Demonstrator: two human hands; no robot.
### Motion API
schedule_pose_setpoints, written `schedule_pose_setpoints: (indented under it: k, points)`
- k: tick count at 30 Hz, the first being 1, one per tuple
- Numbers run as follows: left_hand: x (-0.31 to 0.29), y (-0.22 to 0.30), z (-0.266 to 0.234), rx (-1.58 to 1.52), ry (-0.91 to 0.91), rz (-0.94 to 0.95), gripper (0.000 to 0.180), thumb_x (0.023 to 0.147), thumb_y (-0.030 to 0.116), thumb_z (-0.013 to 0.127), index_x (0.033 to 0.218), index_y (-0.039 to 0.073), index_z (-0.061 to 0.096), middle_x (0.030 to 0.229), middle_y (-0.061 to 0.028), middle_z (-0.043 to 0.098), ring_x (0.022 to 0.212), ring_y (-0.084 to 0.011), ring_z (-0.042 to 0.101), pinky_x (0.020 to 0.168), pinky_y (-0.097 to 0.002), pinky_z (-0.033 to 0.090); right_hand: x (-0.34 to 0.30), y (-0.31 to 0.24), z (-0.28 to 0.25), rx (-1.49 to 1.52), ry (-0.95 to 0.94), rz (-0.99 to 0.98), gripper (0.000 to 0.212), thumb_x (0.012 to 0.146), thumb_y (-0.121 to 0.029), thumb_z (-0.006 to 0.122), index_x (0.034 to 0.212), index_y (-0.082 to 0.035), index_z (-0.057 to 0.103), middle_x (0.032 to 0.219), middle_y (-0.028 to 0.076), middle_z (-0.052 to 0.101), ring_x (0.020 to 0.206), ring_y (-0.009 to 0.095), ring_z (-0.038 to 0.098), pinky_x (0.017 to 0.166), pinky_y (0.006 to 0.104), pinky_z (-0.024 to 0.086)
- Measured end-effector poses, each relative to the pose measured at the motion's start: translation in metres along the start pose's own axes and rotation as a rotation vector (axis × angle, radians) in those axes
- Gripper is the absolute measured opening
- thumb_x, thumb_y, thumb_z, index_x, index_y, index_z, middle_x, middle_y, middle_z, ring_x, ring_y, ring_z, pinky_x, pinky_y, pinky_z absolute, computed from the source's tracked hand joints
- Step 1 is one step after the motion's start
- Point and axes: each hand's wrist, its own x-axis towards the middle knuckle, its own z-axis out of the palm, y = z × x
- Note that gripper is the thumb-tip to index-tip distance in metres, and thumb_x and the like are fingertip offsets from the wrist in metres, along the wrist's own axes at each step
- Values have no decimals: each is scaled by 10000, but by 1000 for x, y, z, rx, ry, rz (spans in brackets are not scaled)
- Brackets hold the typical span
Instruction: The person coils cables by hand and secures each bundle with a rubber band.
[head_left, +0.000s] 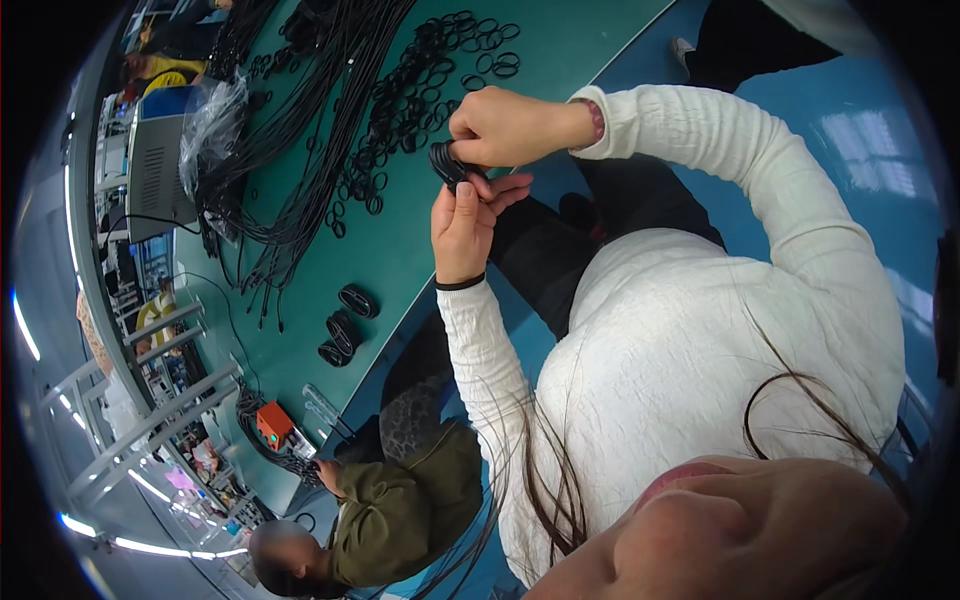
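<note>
A small coil of black cable [446, 166] is between my two hands, above the table's edge. My left hand [464, 232], with a black band round its wrist, pinches the lower end of the coil near its thumb. Some of its fingers stretch out below the other hand. Closed over the coil from the upper right, my right hand [518, 128] has its fingers curled and partly hidden. Whether it also grips a ring on the coil, I cannot tell. Close by on the table lie many loose black rings [425, 85].
Long black cables [290, 165] run across the green table [400, 270]. Several finished-looking coils [341, 332] lie nearer the left. Beyond are a grey metal box [158, 165], clear plastic film [215, 125] and an orange device [272, 424]. A co-worker in a green jacket [410, 510] sits alongside.
</note>
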Motion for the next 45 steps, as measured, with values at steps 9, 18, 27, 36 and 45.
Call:
schedule_pose_setpoints:
  k: [9,18,27,36,45]
  points:
    - [9,2,6,214,124,-29,268,1015,275,325,959,35,430,926,-149,594,927,-393,641,790,-438,546,5,26,29,71,378,-131,261,778,-192,607,622,16,583,565,145,579,483,245,548,480,334,430]
    - [-3,-12,-10,-159,74,31,276,1003,295,378,930,38,448,1108,-198,491,615,-252,591,552,-303,494,17,24,-18,84,-85,-242,142,825,-119,561,761,6,581,697,60,578,571,109,567,505,267,432]
    - [3,-7,-6,-265,-19,-31,286,1009,298,341,954,31,428,1011,-216,513,657,-334,648,551,-361,552,-3,32,-21,-344,19,-765,157,717,-60,697,863,-65,640,1133,88,525,750,185,640,591,295,521]
    - [-1,-11,-14,-431,-61,-4,301,1011,305,317,963,23,410,961,-211,545,720,-414,655,578,-433,578,-9,30,-27,-267,-143,-691,240,713,-107,735,930,-73,637,1212,123,510,756,217,644,621,304,530]
    - [2,-16,-10,-527,-96,-12,313,1005,307,339,956,8,415,835,-228,579,755,-431,659,596,-434,596,-3,30,-28,-506,-35,-864,242,715,-205,736,898,-85,632,1056,111,576,726,221,635,538,315,514]
